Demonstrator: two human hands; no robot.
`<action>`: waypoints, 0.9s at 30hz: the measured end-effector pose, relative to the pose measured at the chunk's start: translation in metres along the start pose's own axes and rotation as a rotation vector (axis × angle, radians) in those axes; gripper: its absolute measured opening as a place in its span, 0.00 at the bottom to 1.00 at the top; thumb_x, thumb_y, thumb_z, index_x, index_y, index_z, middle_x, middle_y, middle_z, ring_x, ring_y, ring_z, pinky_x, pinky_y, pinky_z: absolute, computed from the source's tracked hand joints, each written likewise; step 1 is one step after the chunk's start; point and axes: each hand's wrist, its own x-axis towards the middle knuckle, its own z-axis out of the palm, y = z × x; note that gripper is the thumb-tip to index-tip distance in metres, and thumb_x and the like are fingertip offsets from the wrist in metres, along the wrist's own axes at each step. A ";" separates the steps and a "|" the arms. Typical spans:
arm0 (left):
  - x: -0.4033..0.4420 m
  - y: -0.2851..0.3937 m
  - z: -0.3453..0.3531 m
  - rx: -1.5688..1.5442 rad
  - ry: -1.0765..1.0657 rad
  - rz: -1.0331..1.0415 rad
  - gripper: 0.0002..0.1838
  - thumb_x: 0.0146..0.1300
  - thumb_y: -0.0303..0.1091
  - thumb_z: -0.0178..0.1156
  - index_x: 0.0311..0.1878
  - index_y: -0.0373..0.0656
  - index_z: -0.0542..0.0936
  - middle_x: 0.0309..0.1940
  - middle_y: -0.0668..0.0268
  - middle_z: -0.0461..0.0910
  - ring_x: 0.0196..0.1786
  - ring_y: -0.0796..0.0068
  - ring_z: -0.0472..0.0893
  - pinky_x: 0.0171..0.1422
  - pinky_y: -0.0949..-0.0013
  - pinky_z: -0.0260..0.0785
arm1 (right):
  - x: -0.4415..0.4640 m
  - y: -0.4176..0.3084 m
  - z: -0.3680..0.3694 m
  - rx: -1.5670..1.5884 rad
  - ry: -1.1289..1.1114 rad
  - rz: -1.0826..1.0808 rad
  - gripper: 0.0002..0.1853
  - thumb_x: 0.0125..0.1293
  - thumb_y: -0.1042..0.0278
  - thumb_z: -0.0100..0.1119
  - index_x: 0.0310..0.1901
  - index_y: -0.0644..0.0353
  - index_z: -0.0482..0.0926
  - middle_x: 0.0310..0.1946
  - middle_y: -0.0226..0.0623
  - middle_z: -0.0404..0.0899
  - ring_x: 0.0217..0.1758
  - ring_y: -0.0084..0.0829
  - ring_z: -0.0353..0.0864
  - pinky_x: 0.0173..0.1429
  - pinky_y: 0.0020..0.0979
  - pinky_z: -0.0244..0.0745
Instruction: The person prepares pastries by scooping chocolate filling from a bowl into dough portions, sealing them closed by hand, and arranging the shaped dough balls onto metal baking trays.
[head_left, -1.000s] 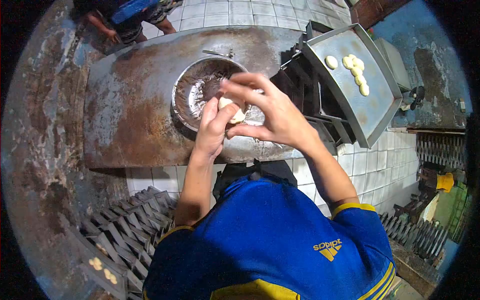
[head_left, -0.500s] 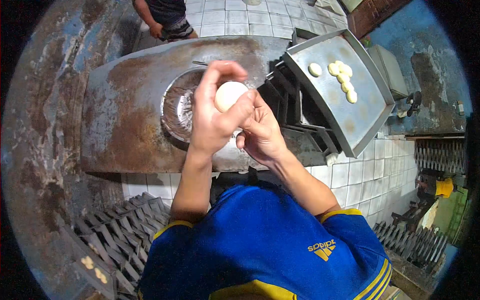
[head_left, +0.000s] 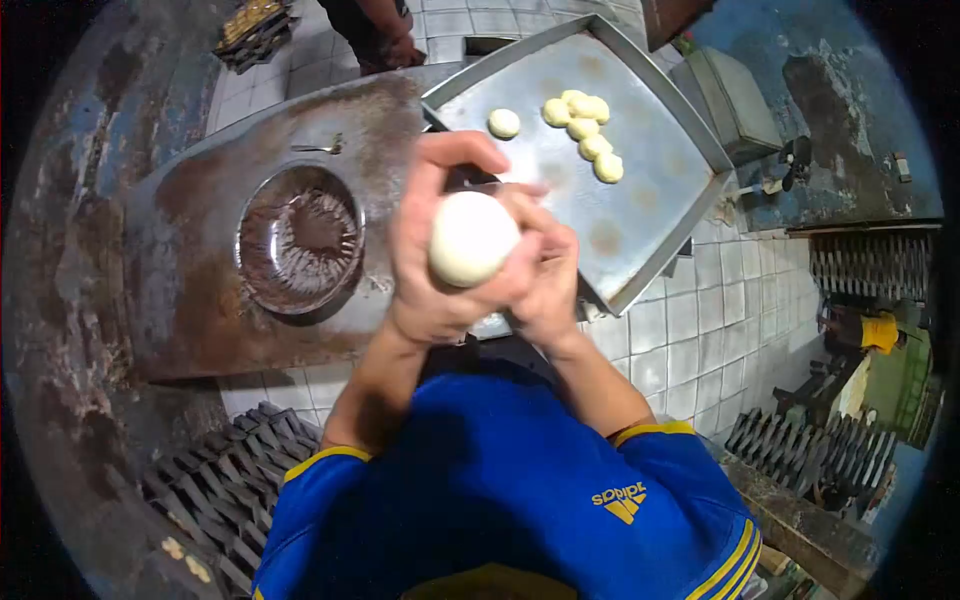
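A pale, smooth dough ball (head_left: 472,240) is held up over the near side of the table. My left hand (head_left: 415,285) curls around it from the left, with the fingers arched above and the thumb across the lower right. Pressed in from the right side is my right hand (head_left: 550,285), its fingers bent and partly blurred behind the ball. Left of the hands, a round metal bowl (head_left: 240,245) carries a dark brown smear inside. Several small dough balls (head_left: 582,128) lie grouped on a metal baking tray (head_left: 660,200), and one dough ball (head_left: 504,123) sits apart from them.
A fork-like utensil (head_left: 318,148) lies on the worn table (head_left: 180,270) behind the bowl. Another person (head_left: 375,35) stands across the table. Slatted racks (head_left: 225,490) are at the lower left, and others (head_left: 815,460) at the right. A wall of white tiles (head_left: 705,290) shows at right.
The view has shifted, so the bowl and tray appear further left. My hands have lifted the dough ball closer to the camera and turned it, still gripping it.
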 end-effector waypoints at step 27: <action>0.007 -0.157 -0.033 1.296 -0.175 -0.215 0.52 0.60 0.42 0.72 0.85 0.49 0.57 0.81 0.45 0.59 0.83 0.41 0.56 0.86 0.45 0.52 | 0.120 0.139 -0.195 -1.298 -0.697 -0.122 0.44 0.81 0.37 0.45 0.80 0.73 0.57 0.84 0.59 0.52 0.88 0.52 0.50 0.88 0.47 0.49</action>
